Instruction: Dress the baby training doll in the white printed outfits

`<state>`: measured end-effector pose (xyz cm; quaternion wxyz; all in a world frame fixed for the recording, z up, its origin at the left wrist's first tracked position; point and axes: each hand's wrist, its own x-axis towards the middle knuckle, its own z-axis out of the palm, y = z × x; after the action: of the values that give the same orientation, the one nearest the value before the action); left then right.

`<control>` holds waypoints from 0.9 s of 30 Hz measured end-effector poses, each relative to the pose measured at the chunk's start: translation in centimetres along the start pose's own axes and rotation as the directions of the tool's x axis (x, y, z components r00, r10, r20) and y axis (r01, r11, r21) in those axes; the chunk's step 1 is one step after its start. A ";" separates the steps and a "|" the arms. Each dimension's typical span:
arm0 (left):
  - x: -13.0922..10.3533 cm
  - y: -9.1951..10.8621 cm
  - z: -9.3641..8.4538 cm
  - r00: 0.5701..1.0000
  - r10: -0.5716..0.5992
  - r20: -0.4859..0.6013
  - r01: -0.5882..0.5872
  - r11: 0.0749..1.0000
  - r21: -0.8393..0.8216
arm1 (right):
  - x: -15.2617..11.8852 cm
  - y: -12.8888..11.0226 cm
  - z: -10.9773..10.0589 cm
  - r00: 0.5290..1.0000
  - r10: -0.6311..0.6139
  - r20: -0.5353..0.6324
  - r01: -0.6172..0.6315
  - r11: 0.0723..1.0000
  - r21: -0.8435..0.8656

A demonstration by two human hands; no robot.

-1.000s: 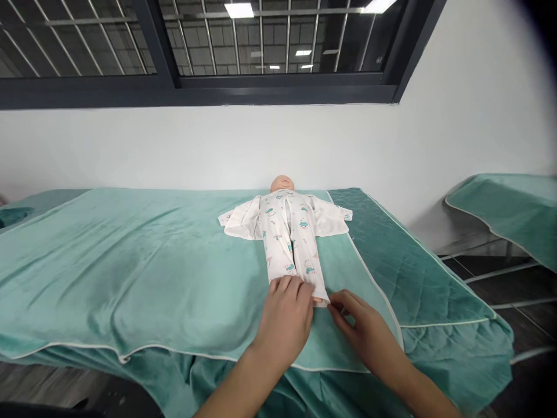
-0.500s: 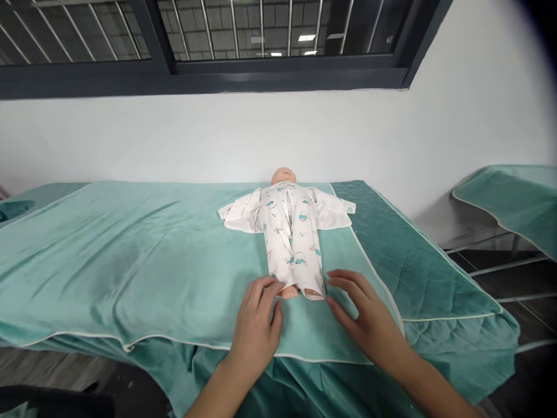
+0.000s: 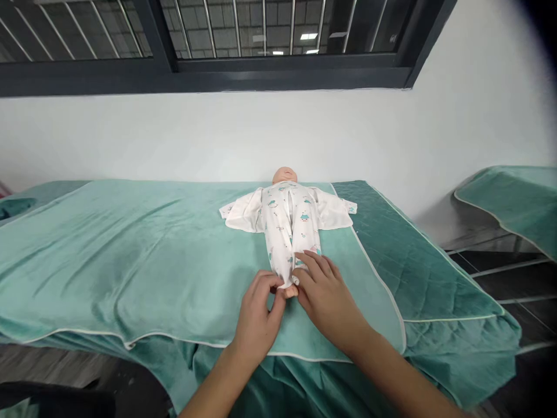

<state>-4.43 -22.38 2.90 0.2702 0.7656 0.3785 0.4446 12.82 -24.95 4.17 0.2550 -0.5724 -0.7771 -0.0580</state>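
Observation:
A baby doll [image 3: 285,174] lies on its back, head toward the wall, in white printed baby clothes [image 3: 278,217] with the sleeves spread sideways. My left hand [image 3: 260,310] pinches the trouser-leg hem at the doll's left-hand foot in view. Bare toes of that foot [image 3: 290,291] poke out below the cloth. Across the other trouser leg lies my right hand [image 3: 324,293], its thumb and forefinger closed on the cuff edge between the two legs. The second foot is hidden behind my right hand.
Under the doll is a light green sheet [image 3: 130,249] with white piping. A darker quilted cover [image 3: 404,261] shows at the right end of the bed. Behind stands a white wall with a barred window [image 3: 261,35]. Another green-covered surface [image 3: 517,197] on metal rails is at the right.
My right hand has moved left from beside the doll's foot onto the trouser leg and closed on the cuff. My left hand has closed its fingers on the other hem.

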 end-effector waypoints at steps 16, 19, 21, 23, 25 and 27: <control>-2.9 -2.5 -1.6 0.992 -0.087 -0.089 0.093 0.993 0.069 | -0.6 -1.5 -0.2 0.984 -0.132 -0.118 0.147 0.981 0.127; -3.3 -3.3 -1.7 0.997 -0.076 0.018 0.074 0.993 0.092 | -1.3 -1.0 0.2 0.988 -0.121 -0.093 0.132 0.984 0.121; -2.7 -3.7 -2.0 0.996 -0.056 0.064 0.049 0.993 0.111 | -1.7 -0.6 0.0 0.989 -0.119 -0.088 0.130 0.982 0.134; -1.4 -4.4 -2.4 0.996 -0.037 0.076 0.026 0.989 0.143 | -1.8 -0.1 -0.5 0.990 -0.117 -0.085 0.129 0.978 0.163; 0.8 -5.4 -2.8 0.998 -0.017 0.058 0.004 0.979 0.205 | -1.4 0.9 -1.0 0.990 -0.098 -0.101 0.116 0.974 0.197; 3.5 -6.6 -3.0 0.999 0.025 0.042 -0.037 0.944 0.329 | -0.5 2.6 -1.1 0.989 -0.046 -0.143 0.079 0.970 0.230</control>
<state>-8.21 -15.56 1.01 0.1387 0.8140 0.4301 0.3648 15.72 -24.93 4.31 0.3716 -0.5080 -0.7769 -0.0128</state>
